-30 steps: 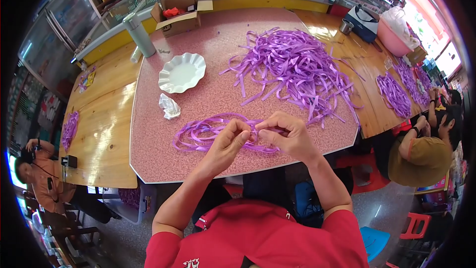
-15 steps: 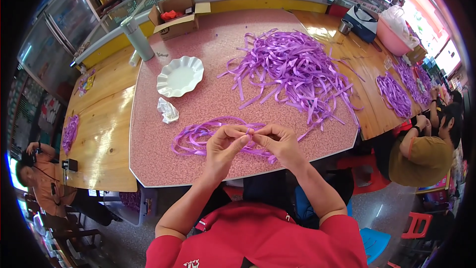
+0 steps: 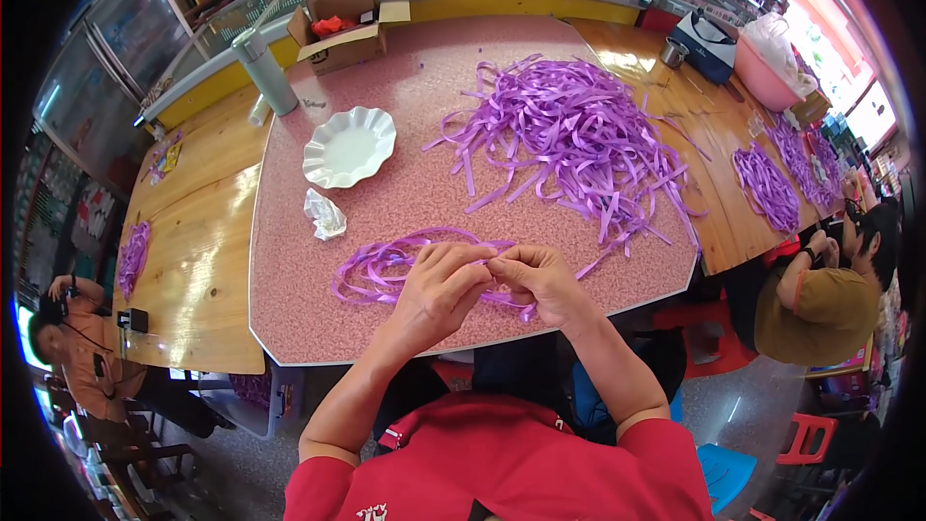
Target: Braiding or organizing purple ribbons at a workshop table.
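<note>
Through the head view, I had my left hand (image 3: 437, 294) and my right hand (image 3: 543, 282) close together, slightly toward five o'clock from the centre. My left forearm (image 3: 355, 396) came from seven o'clock and was directed to one; my right forearm (image 3: 622, 371) came from between four and five and was directed to eleven. The left fingers were curved, pointing between two and three o'clock, and the back of that hand was turned upward. The right fingers were bent toward nine to ten o'clock, pinching with the thumb. Whether the fingertips touched one another, I could not tell.
</note>
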